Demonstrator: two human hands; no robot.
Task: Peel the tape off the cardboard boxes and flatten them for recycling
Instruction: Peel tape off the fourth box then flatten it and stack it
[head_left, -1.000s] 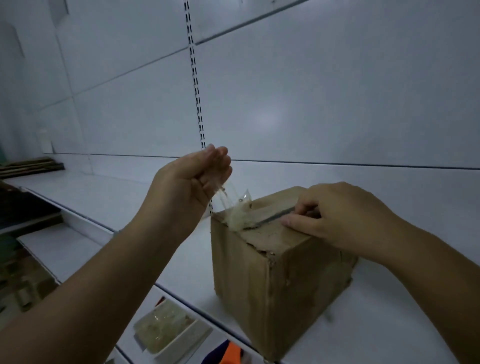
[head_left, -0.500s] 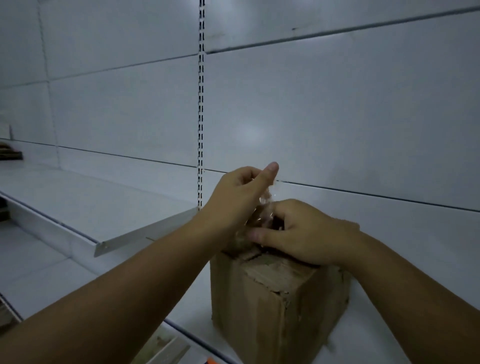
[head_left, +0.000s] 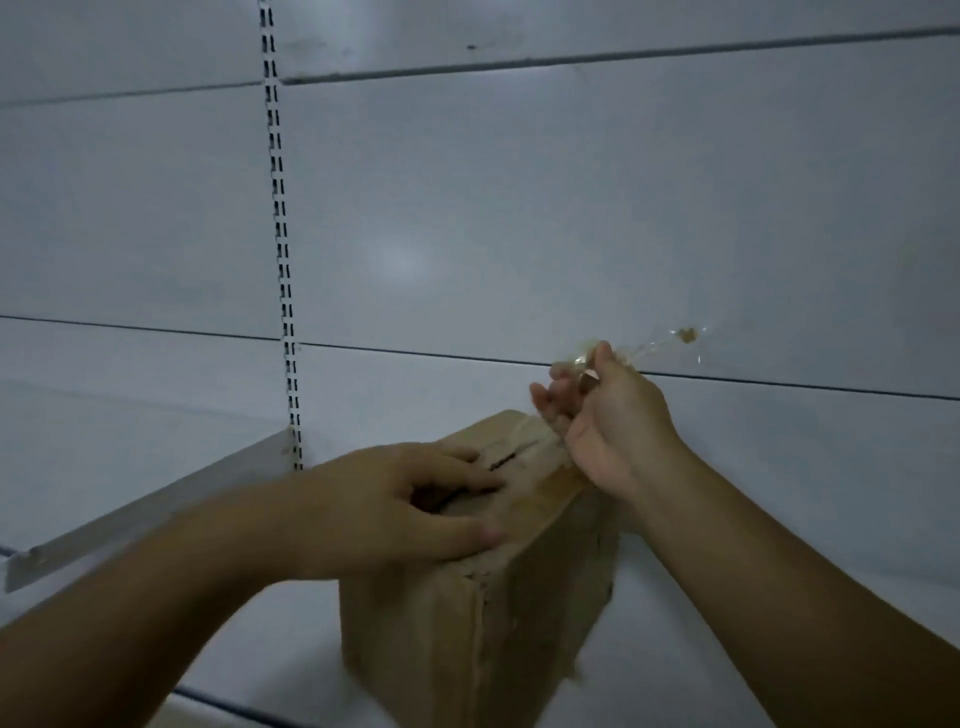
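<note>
White shelf (head_left: 660, 675) under our cardboard box (head_left: 467, 623): our left hand (head_left: 405, 509) presses straight fingers on its top, our right hand (head_left: 613, 431) above its far corner pinches the half-lifted tape (head_left: 660, 343), so the peeling looks unfinished and the flattening not yet begun.

I seem to be facing a shop's display shelving. White metal back panels (head_left: 571, 208) run in wide horizontal strips before me, a slotted upright (head_left: 280, 234) for hooking in brackets divides them, and a white shelf (head_left: 665, 649) juts out below, with a neighbouring shelf's metal edge (head_left: 150, 509) to my left.
</note>
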